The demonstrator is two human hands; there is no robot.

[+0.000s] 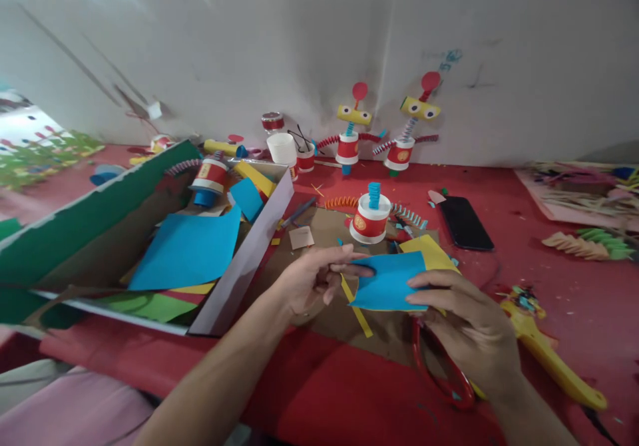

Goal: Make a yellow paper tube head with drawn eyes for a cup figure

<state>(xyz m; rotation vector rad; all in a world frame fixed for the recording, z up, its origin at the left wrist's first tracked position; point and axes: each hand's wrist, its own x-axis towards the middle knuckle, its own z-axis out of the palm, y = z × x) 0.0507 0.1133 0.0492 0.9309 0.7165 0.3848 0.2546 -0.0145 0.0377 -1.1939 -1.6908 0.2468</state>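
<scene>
A small blue paper sheet [389, 283] is held up over the cardboard mat. My right hand [464, 313] grips its right side, fingers in front. My left hand [317, 276] has curled fingers at the left edge, with a fingertip over the paper. Yellow paper [432, 253] shows behind the sheet, and a thin yellow strip [358, 309] lies below my left hand. Red-handled scissors [449, 386] rest under my right hand, their blades hidden. Just beyond stands a red and white paper cup [370, 223] with a blue folded paper spring [374, 195] on top.
At left, an open box [244, 253] holds coloured paper and a cup figure. Two finished-looking cup figures [348, 146] stand against the wall. A phone [466, 223] lies at right, with a yellow glue gun [554, 356] nearer me. White cups [282, 150] stand at the back.
</scene>
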